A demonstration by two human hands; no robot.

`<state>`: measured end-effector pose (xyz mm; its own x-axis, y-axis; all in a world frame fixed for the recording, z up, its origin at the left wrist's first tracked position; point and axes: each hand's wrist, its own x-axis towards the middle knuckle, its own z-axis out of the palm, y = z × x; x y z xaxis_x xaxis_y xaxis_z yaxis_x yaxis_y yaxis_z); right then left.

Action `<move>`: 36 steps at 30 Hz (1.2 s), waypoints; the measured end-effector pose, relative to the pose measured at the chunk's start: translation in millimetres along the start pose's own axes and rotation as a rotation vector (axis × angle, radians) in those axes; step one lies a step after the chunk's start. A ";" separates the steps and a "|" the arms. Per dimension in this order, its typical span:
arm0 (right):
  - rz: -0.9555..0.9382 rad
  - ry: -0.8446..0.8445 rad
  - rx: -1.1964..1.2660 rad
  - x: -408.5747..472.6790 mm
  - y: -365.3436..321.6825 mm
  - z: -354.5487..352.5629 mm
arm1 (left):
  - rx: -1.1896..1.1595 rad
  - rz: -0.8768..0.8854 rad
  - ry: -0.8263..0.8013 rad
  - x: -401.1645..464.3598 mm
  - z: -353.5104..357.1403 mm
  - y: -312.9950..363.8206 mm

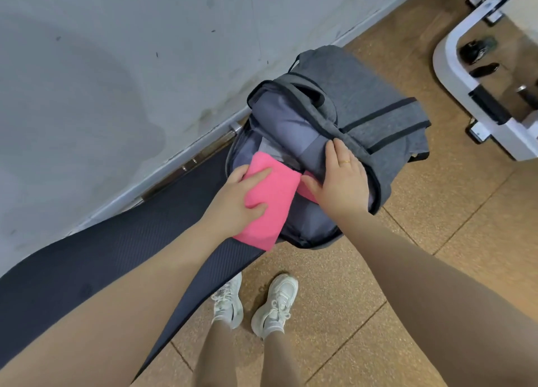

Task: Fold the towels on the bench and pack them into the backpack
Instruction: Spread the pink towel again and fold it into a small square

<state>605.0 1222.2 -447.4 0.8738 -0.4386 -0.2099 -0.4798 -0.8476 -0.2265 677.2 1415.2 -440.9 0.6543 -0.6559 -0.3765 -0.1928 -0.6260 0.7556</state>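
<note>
Hands feeding a folded pink towel into an open grey backpack on a dark bench.

White sneakers point(256, 305) stand nearest on the tan tiled floor point(364, 314), beside the edge of the bench point(96, 264), whose dark ribbed pad runs along the wall. Above them, the left hand point(235, 200) grips the folded pink towel point(269, 200), thumb across its top and fingers curled under its near side; the towel's far end sits inside the mouth of the backpack point(378, 107) while its near end overhangs the bench edge. The right hand point(339, 174), wearing a ring, lies flat with straight fingers on the backpack's unzipped front panel, pressing it aside. Beneath that hand a second strip of pink cloth shows inside the bag. Farther off stands a white metal frame point(454, 75) against the pale wall point(116, 66).
</note>
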 end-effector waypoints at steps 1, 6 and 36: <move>-0.001 0.017 -0.055 2.1 1.7 4.8 | -0.032 0.008 0.006 2.1 0.0 -3.4; 0.018 0.027 -0.209 2.5 2.1 4.2 | -0.105 0.048 -0.035 3.0 -7.1 -8.3; 0.118 0.009 0.024 2.4 -8.9 -86.8 | 1.060 0.781 0.036 36.0 56.6 1.9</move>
<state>618.2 1202.7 -363.3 0.8119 -0.5375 -0.2278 -0.5809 -0.7827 -0.2234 659.0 1366.5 -483.4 0.1261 -0.9920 -0.0082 -0.9918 -0.1259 -0.0241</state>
